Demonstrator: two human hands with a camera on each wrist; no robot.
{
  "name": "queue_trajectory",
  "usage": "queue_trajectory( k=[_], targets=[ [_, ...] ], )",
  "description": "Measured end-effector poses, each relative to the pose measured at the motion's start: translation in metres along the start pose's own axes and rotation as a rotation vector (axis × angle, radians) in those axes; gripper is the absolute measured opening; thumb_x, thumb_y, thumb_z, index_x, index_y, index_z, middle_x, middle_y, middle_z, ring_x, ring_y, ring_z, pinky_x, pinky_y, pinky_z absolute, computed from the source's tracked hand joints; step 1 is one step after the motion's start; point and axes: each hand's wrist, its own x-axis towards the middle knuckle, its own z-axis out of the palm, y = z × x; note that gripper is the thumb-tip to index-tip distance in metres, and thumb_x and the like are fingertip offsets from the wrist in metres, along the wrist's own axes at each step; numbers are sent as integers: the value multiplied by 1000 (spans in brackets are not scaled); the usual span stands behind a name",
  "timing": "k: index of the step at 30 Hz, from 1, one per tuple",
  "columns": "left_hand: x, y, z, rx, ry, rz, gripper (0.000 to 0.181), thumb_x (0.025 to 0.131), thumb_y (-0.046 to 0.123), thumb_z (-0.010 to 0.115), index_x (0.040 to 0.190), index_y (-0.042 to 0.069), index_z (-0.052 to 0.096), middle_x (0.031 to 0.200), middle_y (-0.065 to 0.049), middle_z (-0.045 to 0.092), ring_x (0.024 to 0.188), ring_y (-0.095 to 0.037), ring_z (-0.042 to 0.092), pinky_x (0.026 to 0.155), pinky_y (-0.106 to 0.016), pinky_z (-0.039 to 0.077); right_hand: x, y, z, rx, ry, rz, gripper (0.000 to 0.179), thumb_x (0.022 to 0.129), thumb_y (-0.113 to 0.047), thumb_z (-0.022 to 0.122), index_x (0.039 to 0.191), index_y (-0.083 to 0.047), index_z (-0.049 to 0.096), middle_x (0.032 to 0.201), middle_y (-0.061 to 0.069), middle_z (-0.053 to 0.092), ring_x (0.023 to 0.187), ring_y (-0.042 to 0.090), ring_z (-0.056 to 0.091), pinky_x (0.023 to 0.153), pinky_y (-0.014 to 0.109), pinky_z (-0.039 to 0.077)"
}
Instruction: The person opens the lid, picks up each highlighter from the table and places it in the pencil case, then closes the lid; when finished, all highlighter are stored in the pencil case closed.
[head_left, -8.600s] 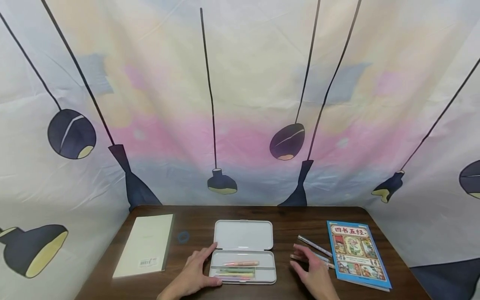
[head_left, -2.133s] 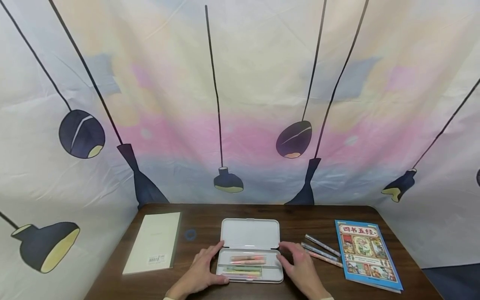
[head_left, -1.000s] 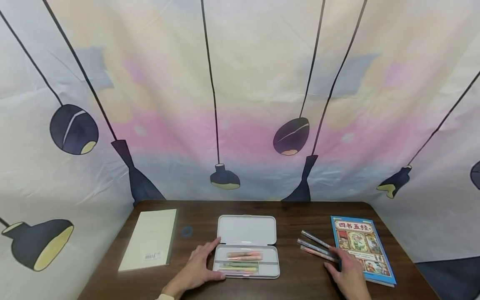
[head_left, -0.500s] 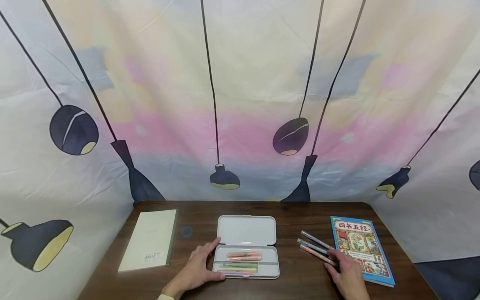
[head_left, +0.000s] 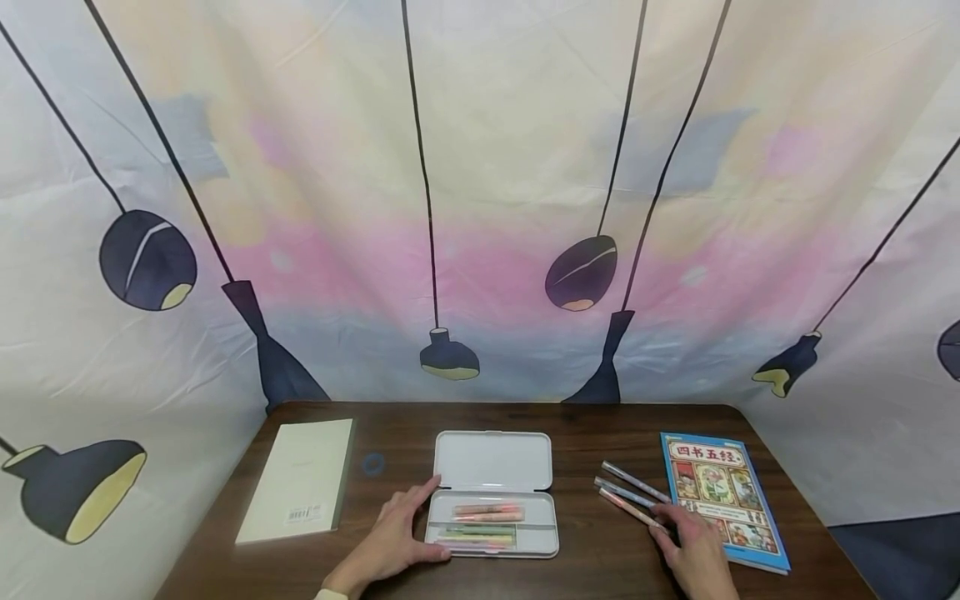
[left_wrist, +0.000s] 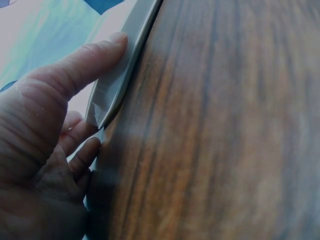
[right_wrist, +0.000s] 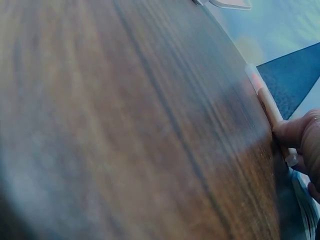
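Note:
A white pencil case (head_left: 542, 542) lies with its lid (head_left: 492, 460) folded back. Pinkish pens (head_left: 489, 512) sit in its upper compartment; a clear packet of green, yellow and pink pens (head_left: 480, 537) is in the lower one. My left hand (head_left: 396, 533) holds the case's left end, thumb on the front wall, index fingertip near the hinge; the left wrist view shows that thumb against the wall. On the right, my right hand (head_left: 696, 546) pinches the near end of a pinkish pen (right_wrist: 270, 105) between thumb and fingers. Two greyish pens (head_left: 633, 481) lie just behind it.
A blue illustrated booklet (head_left: 723, 483) lies at the right, partly under my right hand in the head view. At the left are a cream book (head_left: 300, 479) and a small blue ring (head_left: 372, 464). A printed curtain (head_left: 487, 167) hangs behind the brown table (head_left: 585, 425).
One pinkish pen showed in the upper compartment at first; more lie there now. My right hand has gone from the case's right edge to the loose pens. My left hand stays at the case.

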Motion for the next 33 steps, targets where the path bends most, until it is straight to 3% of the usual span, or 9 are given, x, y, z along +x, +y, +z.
queue_trajectory(
  k=[20, 27, 33],
  targets=[
    [0, 1, -1, 2, 2, 23, 111, 73, 49, 95, 164, 15, 41, 153, -14, 54, 128, -30, 45, 108, -66, 33, 0, -1, 1, 0, -36, 24, 22, 78, -3, 90, 92, -13, 76, 91, 3, 73, 90, 38, 68, 79, 64, 44],
    [0, 0, 0, -6, 3, 7, 112, 72, 52, 95, 164, 16, 41, 153, -15, 54, 129, -32, 45, 108, -67, 35, -2, 0, 5, -8, 57, -59, 25, 73, 0, 91, 88, -14, 76, 86, 1, 71, 83, 35, 67, 75, 62, 46],
    [0, -1, 0, -14, 8, 6, 112, 72, 52, 95, 164, 16, 41, 153, -15, 54, 130, -34, 44, 108, -68, 35, -3, -2, 11, 45, 128, -124, 27, 72, 4, 90, 92, -10, 77, 87, 0, 70, 78, 29, 68, 71, 50, 53]
  ],
)
